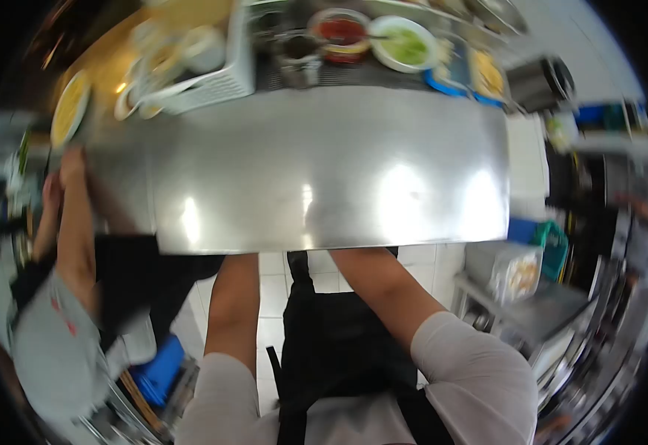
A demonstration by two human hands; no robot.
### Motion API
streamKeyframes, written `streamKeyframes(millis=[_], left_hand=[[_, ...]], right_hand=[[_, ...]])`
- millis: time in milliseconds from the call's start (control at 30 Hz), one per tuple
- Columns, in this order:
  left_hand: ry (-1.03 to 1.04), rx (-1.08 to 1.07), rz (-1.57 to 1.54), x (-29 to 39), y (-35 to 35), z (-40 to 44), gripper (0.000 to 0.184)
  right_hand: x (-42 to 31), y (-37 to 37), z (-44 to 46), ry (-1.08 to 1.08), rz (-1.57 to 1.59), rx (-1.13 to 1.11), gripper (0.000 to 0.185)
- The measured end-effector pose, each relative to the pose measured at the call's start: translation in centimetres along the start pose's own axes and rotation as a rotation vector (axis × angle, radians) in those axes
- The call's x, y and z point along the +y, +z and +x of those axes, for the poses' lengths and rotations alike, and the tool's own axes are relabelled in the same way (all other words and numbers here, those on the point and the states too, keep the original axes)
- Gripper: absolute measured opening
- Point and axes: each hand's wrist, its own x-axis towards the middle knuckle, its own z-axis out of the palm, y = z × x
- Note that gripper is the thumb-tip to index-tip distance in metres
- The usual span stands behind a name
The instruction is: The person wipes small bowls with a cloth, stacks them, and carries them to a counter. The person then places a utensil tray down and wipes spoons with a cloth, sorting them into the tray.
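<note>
Both my forearms reach forward and pass under the front edge of a bare steel table [294, 163]. The tabletop hides my left hand and my right hand, so whatever they hold or touch does not show. My left forearm [233, 304] is below the table's left part, and my right forearm [383, 285] goes under near its middle. A black apron [339, 334] hangs between my arms.
Along the table's back stand a white basket [213, 93], a bowl of red sauce [341, 33], a bowl of chopped greens [404, 46] and a blue-edged tray [450, 85]. At the left, a co-worker [61, 334] stands close. A steel cart [550, 304] is at the right.
</note>
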Motion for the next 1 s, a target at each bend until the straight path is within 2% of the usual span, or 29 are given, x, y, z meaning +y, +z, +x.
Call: streamKeyframes(millis=[233, 300, 367, 400, 433, 467, 500, 567, 600, 667, 733, 800, 833, 867, 900, 967, 1000], left_hand=[[0.102, -0.073, 0.060, -3.1, -1.1, -0.5, 0.037], [0.099, -0.089, 0.085, -3.0, -1.5, -0.5, 0.037], [0.094, -0.105, 0.115, -2.6, -1.4, -0.4, 0.037], [0.102, -0.103, 0.120, -2.2, -1.1, -0.4, 0.037], [0.107, -0.098, 0.129, -1.5, -0.9, -0.8, 0.037], [0.118, -0.085, 0.135, -0.8, -0.6, -0.6, 0.037], [0.149, -0.066, 0.133, 0.0, 0.0, -1.1, 0.037], [0.196, -0.046, 0.114, 2.5, 1.6, -2.5, 0.038], [0.023, -0.193, 0.046, 4.9, 1.8, -2.8, 0.057], [-0.186, -0.102, 0.104, 16.0, -1.4, -7.9, 0.081], [0.018, -0.273, 0.098, 18.9, 1.7, -10.8, 0.090], [0.089, -0.456, -0.077, 26.3, 2.5, -12.4, 0.083], [0.067, -0.585, -0.159, 32.3, 1.2, -12.4, 0.077], [0.041, -0.720, -0.239, 37.5, 0.0, -12.1, 0.071], [0.062, -0.707, -0.264, 40.2, 1.4, -11.2, 0.071], [0.416, -0.773, -0.332, 46.1, 4.5, -8.5, 0.059], [0.433, -0.748, -0.358, 49.7, 4.5, -7.1, 0.059]], right_hand=[[-1.1, 1.7, 0.2, -0.065, 0.089, -0.083, 0.041], [-0.5, 0.5, -1.3, -0.141, 0.212, -0.076, 0.040], [0.8, -1.2, -4.3, -0.291, 0.470, -0.017, 0.040], [0.9, -5.3, -7.3, -0.283, 0.534, 0.003, 0.040], [1.3, -9.7, -11.7, -0.104, 0.403, -0.113, 0.041], [2.9, -12.2, -16.2, -0.098, 0.450, 0.076, 0.047], [5.3, -13.8, -19.9, -0.052, 0.511, 0.063, 0.055], [11.5, -15.7, -26.9, 0.083, 0.490, 0.012, 0.057], [14.6, -17.8, -30.3, 0.170, 0.494, -0.020, 0.056], [20.5, -21.5, -35.6, 0.344, 0.469, 0.053, 0.051], [26.9, -24.6, -38.9, 0.495, 0.382, 0.119, 0.049], [31.3, -30.2, -39.6, 0.550, 0.346, 0.209, 0.047], [33.5, -33.7, -39.9, 0.600, 0.320, 0.267, 0.045], [35.1, -37.3, -39.6, 0.549, 0.275, 0.353, 0.044], [37.2, -40.3, -38.9, 0.537, 0.256, 0.369, 0.044], [41.3, -46.7, -36.8, 0.508, 0.201, 0.403, 0.044], [43.1, -49.9, -35.6, 0.502, 0.194, 0.405, 0.044]])
